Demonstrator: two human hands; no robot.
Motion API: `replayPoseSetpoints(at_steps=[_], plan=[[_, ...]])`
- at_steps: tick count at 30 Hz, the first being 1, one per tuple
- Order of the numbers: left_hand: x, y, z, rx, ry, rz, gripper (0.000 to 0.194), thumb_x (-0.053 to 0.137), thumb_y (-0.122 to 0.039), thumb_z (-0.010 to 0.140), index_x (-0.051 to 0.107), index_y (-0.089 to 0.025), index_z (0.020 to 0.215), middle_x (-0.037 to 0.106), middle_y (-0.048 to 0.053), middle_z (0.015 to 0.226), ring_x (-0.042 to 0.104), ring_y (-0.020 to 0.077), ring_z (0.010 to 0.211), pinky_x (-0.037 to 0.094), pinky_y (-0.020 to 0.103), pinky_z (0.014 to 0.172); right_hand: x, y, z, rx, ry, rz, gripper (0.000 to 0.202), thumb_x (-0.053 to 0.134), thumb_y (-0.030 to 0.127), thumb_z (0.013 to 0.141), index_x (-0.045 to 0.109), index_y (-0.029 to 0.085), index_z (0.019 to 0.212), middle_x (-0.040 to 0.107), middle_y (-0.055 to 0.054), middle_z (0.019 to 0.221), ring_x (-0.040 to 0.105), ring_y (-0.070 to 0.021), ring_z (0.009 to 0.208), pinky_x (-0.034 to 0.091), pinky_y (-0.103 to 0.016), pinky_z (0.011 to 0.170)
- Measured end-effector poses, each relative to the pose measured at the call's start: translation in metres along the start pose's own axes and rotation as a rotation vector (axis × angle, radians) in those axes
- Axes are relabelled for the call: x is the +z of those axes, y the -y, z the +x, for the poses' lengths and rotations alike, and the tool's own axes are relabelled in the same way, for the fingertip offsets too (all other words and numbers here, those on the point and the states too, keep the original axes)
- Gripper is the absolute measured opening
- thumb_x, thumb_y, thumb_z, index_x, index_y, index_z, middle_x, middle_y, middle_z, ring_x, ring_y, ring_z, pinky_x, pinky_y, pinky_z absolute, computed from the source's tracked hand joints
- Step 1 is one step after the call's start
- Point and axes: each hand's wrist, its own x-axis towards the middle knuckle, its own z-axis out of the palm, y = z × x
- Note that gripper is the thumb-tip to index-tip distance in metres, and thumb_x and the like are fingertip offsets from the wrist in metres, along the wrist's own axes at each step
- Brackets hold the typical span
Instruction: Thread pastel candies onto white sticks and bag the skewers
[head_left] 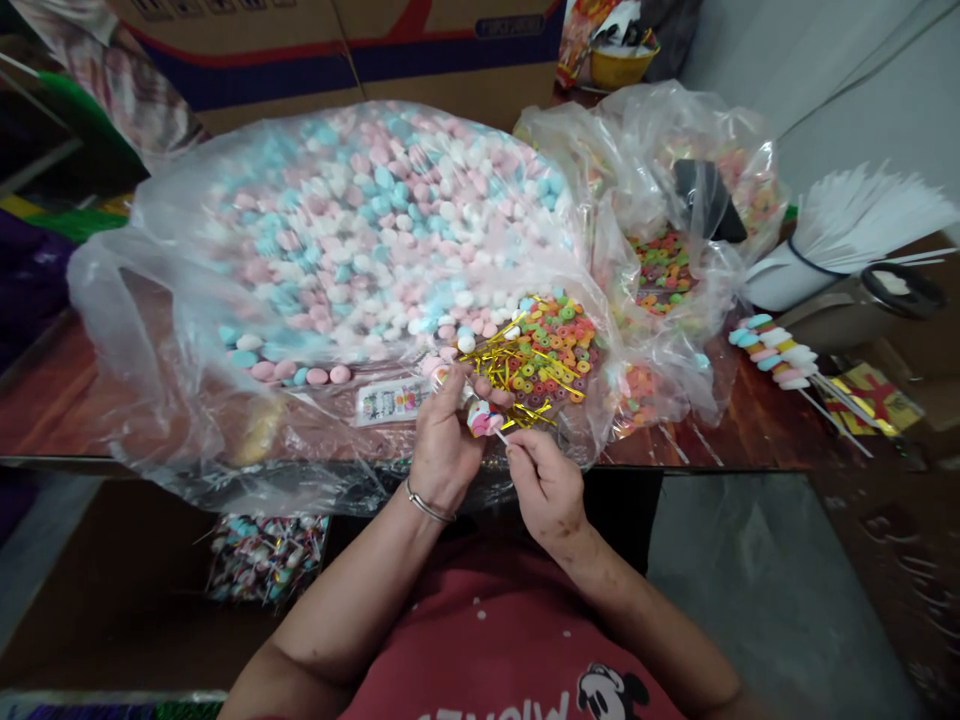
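A small wrapped candy on a stick (482,418) is held over the near edge of the desk (45,405), around the middle of that edge. Its long axis runs aslant: the wrapped head points toward the far left corner, and the thin pale stick comes out toward the near right. The head looks white and pink with touches of blue and some gold or orange at its side; the print is too small to read, and fingers hide part of it.

The left hand (448,440) is closed around the head end, thumb uppermost, with a bracelet at the wrist. The right hand (546,485) pinches the stick between thumb and bent forefinger, its other fingers curled in.

Just beyond the hands, gold twist ties (495,368) lie against a heap of ring candies (559,350) in orange, green, yellow and red. A printed packet (391,400) lies to the left of the left hand, near the desk's near edge. Farther back, a big clear bag (135,275) covers much of the desk, full of pink, white and blue marshmallows (382,200). Toward the right end, loaded skewers (776,352) lie with their bare sticks pointing to the near right corner.
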Motion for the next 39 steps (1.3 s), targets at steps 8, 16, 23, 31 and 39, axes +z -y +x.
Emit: replayPoseSetpoints(at_steps=[8,16,23,31,39], plan=[[-0.001,-0.011,0.009,0.074,-0.035,-0.098,0.022,0.062,-0.036,0.088,0.057,-0.016,0.081,0.052,-0.006,0.058,0.054,0.0066,0.051,0.050,0.021,0.060,0.000,0.006,-0.002,0.104,0.053,0.131,0.018,0.045,0.026,0.091,0.061,0.018,0.087,0.058,0.002,0.065,0.050,-0.0087,0.054,0.041,-0.019,0.054],[-0.005,-0.018,0.014,0.114,-0.054,-0.154,0.038,0.040,-0.036,0.099,0.057,-0.014,0.074,0.056,-0.002,0.057,0.056,0.0082,0.050,0.051,0.022,0.058,0.001,0.006,-0.005,0.204,0.111,0.213,0.019,0.044,0.030,0.092,0.059,0.019,0.086,0.044,0.007,0.055,0.040,-0.0078,0.046,0.036,-0.020,0.049],[-0.006,-0.011,0.011,0.118,-0.028,-0.139,0.027,0.056,-0.037,0.092,0.058,-0.014,0.078,0.056,-0.003,0.061,0.057,0.0087,0.053,0.052,0.024,0.061,0.002,0.009,-0.001,0.165,0.099,0.189,0.018,0.045,0.029,0.091,0.059,0.019,0.083,0.051,0.004,0.060,0.045,-0.0081,0.051,0.037,-0.020,0.050],[-0.005,0.014,-0.005,0.165,0.032,0.021,0.033,0.076,-0.041,0.073,0.058,-0.016,0.083,0.053,-0.006,0.062,0.054,0.0067,0.052,0.048,0.020,0.058,0.010,0.004,0.001,0.122,0.016,0.105,0.018,0.044,0.029,0.091,0.058,0.020,0.086,0.061,0.002,0.065,0.055,-0.0100,0.054,0.044,-0.020,0.053],[-0.010,0.040,-0.022,0.129,0.040,0.107,0.037,0.081,-0.041,0.068,0.060,-0.018,0.089,0.065,-0.002,0.071,0.065,0.0106,0.068,0.051,0.021,0.069,0.020,-0.009,0.005,0.176,-0.042,0.222,0.015,0.046,0.027,0.088,0.049,0.022,0.102,0.073,-0.006,0.090,0.070,-0.0166,0.076,0.055,-0.028,0.068]])
